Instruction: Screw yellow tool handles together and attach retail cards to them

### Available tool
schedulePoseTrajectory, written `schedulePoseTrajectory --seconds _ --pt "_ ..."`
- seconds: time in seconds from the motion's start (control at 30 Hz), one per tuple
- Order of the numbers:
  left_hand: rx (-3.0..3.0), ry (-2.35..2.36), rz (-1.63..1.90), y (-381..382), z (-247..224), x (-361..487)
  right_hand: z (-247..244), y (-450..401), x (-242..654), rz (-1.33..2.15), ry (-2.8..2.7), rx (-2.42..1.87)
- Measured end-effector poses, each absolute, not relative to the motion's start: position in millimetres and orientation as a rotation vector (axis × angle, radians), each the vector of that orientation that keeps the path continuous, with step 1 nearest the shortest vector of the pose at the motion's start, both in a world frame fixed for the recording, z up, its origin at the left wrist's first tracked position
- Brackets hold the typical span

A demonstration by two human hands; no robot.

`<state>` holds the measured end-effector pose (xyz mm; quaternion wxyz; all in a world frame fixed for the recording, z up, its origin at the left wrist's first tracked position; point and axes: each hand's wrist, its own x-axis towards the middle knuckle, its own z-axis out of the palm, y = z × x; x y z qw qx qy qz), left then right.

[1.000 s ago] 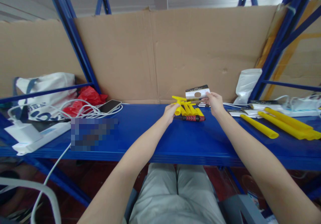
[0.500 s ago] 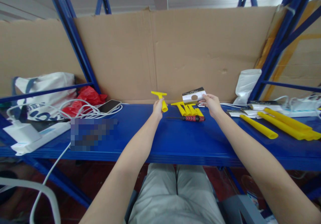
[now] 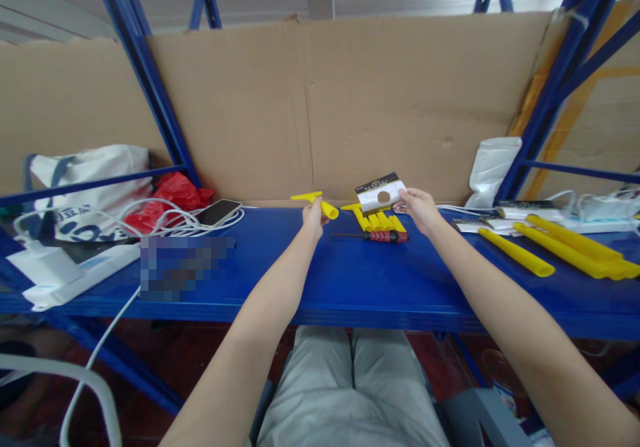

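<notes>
My left hand point(image 3: 313, 219) is closed around the handle of a yellow T-shaped tool point(image 3: 329, 209), whose round open end points toward me and to the right. Its narrow crosspiece reaches out to the left. Between the fingers and thumb of my right hand point(image 3: 419, 208) is a black-and-white printed card point(image 3: 381, 193) with a round hole in it. The card is held tilted above the shelf top. Below it lie several more yellow T-shaped tools point(image 3: 383, 221), partly hidden by the card. A red-and-black screwdriver point(image 3: 385, 236) lies just in front of them.
Long yellow tubes point(image 3: 570, 247) and more printed cards point(image 3: 467, 227) lie on the blue shelf point(image 3: 280, 280) at right. A phone point(image 3: 219, 212), white cables, a red plastic bag point(image 3: 175, 197) and a power strip point(image 3: 90, 277) are at left. Cardboard point(image 3: 375, 100) stands behind.
The yellow tool in my left hand has tipped, its crosspiece moving left and down and its open end turning right. The card in my right hand has shifted slightly left and tilted more.
</notes>
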<state>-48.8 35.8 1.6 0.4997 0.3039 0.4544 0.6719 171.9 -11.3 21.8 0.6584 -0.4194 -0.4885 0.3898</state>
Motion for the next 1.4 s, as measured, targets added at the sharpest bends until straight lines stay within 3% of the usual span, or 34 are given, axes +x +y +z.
schedulePoseTrajectory --seconds 0.63,1.4 --pt "0.883 0.848 1.471 28.8 4.0 -22.9 8.4 -19.2 140.6 1.188 -1.201 -0.824" --pt "0.919 0.661 1.528 15.6 9.4 -18.1 8.2 -22.7 134.0 1.192 -1.196 -0.822"
